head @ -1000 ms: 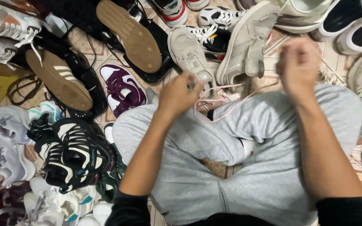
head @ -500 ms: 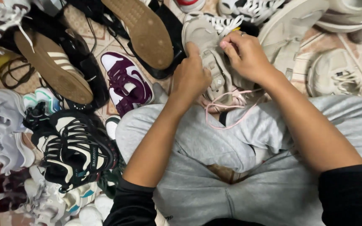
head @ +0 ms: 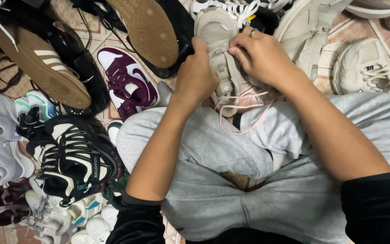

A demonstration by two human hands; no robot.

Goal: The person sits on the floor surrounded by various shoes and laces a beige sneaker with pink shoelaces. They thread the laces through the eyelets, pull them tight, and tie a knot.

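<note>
Your left hand and right hand both grip the beige mesh sneaker; its thin pink lace loops over your soft grey sweatpants.

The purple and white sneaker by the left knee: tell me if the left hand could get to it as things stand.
Probably yes. The purple and white sneaker lies uncovered on the floor just beside the left hand, nothing between them. But that hand now grips the beige shoe and would have to let go first.
</note>
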